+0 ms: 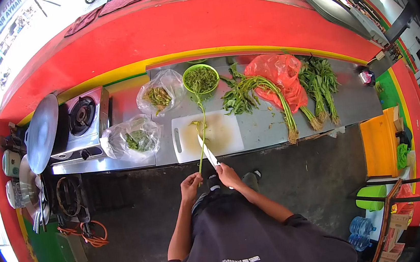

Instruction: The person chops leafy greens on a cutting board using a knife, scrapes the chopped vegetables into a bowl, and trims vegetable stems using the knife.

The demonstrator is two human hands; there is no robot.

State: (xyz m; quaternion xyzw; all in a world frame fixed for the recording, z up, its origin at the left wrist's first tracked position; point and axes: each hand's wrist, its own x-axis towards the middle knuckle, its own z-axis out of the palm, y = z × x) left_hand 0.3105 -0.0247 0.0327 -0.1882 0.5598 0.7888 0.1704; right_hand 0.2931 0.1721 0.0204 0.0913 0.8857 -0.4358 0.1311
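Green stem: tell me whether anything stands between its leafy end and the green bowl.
Nothing visible does: the leafy end of the green stem overlaps the green bowl in view. The knife in the right hand crosses the stem lower down.

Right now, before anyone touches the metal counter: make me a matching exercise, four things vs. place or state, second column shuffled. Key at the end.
Column one
1. long thin green stem
2. white-bladed knife
3. round bright green bowl
4. crumpled red plastic bag

Column two
A. in the grip of the right hand
B. among the leafy green bunches on the right half of the metal counter
C. lower end in the grip of the left hand
D. heaped with small leafy green bits

Pairs: 1-C; 2-A; 3-D; 4-B
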